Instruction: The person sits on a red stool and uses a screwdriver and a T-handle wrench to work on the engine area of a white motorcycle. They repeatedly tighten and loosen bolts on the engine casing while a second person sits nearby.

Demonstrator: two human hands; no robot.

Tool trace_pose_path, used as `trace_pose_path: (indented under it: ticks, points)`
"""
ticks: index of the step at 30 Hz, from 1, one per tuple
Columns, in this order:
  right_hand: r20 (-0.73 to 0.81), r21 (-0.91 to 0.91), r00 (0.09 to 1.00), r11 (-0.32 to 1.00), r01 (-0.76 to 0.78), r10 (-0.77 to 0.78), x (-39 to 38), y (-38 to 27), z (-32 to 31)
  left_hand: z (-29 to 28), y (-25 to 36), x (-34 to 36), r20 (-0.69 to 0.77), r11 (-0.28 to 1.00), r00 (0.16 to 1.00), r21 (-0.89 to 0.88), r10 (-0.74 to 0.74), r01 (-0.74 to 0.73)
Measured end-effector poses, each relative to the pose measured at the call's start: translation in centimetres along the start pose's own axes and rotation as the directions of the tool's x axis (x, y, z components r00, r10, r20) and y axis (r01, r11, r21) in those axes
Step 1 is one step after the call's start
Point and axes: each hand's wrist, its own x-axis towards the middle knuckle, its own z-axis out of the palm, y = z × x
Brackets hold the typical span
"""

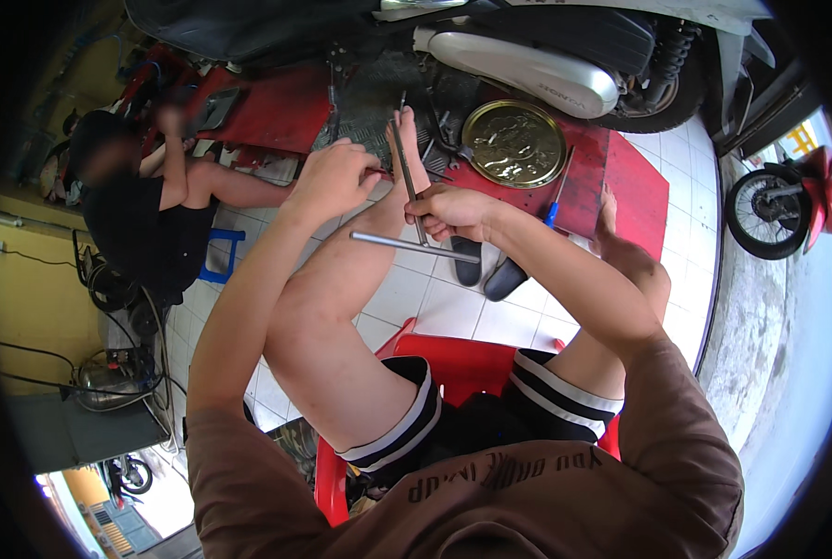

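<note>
A silver T-handle wrench (416, 243) is held by my right hand (448, 214), its fingers wrapped round the shaft just above the crossbar. The long shaft points away from me, over my bare left foot. My left hand (336, 177) is raised to the left of the shaft with its fingers pinched together. Something small and dark shows at those fingertips, too small to name. Beyond my hands stands a motorbike with a silver side cover (518, 74). In front of it, a round gold-coloured metal tray (514, 144) rests on the red platform (635, 186).
A screwdriver with a blue handle (552, 214) lies right of the tray. Dark sandals (504, 279) sit on the white tiles below. At the left, another person (145, 205) sits by a blue stool (222, 256). A red motorbike (812, 200) stands at the far right. I sit on a red chair (467, 359).
</note>
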Motion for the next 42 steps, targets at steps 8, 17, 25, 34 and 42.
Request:
trace_pose_path:
  ticks: [8, 17, 25, 34, 42]
  points:
    - [-0.150, 0.221, 0.986, 0.970, 0.104, -0.072, -13.7, 4.1, 0.1, 1.2, 0.6, 10.4, 0.219, 0.983, 0.963, 0.129, -0.158, 0.132]
    - [-0.267, 0.503, 0.964, 0.854, 0.134, 0.006, -14.3, 6.3, -1.4, 23.4, 0.9, 24.1, 0.299, 0.849, 0.884, -0.287, -0.360, 0.443]
    - [-0.411, 0.500, 0.908, 0.854, 0.145, 0.086, -14.6, 6.9, -3.0, 27.6, 4.7, 25.9, 0.155, 0.857, 0.878, -0.196, -0.453, 0.477]
    - [-0.505, 0.222, 0.863, 0.967, 0.129, 0.001, -10.8, 8.2, -2.1, 28.2, 2.7, 23.6, 0.237, 0.689, 0.778, -0.366, -0.581, 0.626]
    - [-0.458, -0.173, 0.883, 0.985, 0.029, -0.107, -11.9, 12.5, -0.9, 19.4, 5.6, 16.0, 0.645, -0.708, 0.730, -0.622, -0.223, 0.333]
